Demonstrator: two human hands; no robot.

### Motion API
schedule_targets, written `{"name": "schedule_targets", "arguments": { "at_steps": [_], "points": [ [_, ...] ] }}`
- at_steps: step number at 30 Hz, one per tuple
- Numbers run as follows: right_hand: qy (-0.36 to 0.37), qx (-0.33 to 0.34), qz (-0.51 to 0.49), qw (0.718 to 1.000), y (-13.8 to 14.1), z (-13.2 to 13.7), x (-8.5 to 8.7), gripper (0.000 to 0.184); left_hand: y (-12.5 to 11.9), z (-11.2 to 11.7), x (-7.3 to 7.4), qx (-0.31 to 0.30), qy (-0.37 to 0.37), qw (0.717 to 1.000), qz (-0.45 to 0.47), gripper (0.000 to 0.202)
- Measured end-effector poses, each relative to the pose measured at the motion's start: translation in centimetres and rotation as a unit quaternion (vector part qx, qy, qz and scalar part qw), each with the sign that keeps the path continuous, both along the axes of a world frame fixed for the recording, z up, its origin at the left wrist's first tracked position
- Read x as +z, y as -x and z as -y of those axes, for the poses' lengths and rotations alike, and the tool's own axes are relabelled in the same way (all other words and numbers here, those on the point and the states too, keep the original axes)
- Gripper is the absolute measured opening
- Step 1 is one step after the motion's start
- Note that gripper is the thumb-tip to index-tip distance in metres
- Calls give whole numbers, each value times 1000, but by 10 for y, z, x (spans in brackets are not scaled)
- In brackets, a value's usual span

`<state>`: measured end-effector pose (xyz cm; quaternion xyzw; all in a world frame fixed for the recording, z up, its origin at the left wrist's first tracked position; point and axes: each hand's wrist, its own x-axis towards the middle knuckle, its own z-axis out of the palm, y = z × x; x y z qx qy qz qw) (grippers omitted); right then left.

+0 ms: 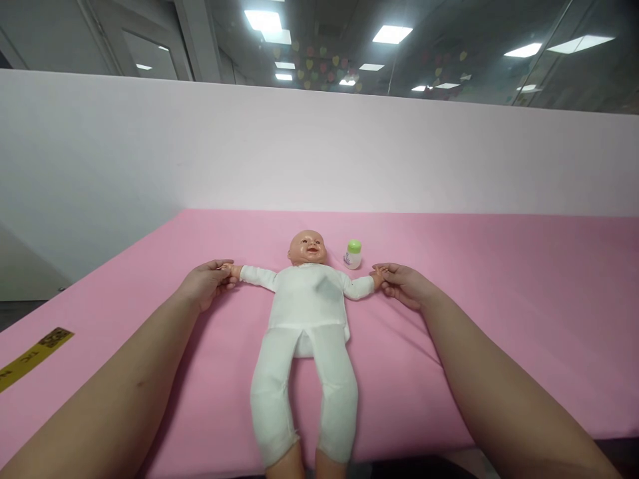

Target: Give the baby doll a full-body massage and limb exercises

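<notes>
A baby doll [309, 303] with a white cloth body lies on its back on the pink table surface [499, 299], head away from me and legs toward me. Its arms are stretched out to both sides. My left hand [207, 283] pinches the doll's hand on the left, thumb and fingers closed round it. On the other side, my right hand [403, 285] grips the doll's other hand between thumb and fingers. Just right of the doll's head stands a small baby bottle [353, 255] with a green cap, touched by neither hand.
A yellow tape strip [34, 359] with a printed code is stuck on the table's left side. Behind the table rises a white partition [319, 150], with glass [349, 46] above it reflecting ceiling lights. The table's front edge runs close to me.
</notes>
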<state>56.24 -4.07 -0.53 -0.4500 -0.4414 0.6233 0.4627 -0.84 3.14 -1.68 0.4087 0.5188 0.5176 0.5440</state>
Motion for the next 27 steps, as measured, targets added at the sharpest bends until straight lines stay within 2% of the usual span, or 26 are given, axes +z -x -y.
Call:
{"name": "schedule_targets", "arguments": {
  "at_steps": [7,11,16,21,23,27],
  "points": [
    [-25,15,49,998,1,3,2,35,-3,2,-2,-5,-27,999,-25,44],
    [-25,-11,79,997,4,3,1,32,-2,1,-4,1,-30,999,-42,43],
    [-19,-54,76,995,10,-2,-3,37,-2,-2,-6,20,-21,998,-55,35],
    [1,-81,70,994,9,-7,-7,33,-2,-5,-8,33,-7,998,-49,31],
    [1,-72,49,996,7,-6,-7,35,-2,-5,-7,23,-5,999,-40,36],
    [-13,-7,24,1000,2,-2,-2,43,-1,-3,-4,3,-4,1000,-29,44]
  ]
}}
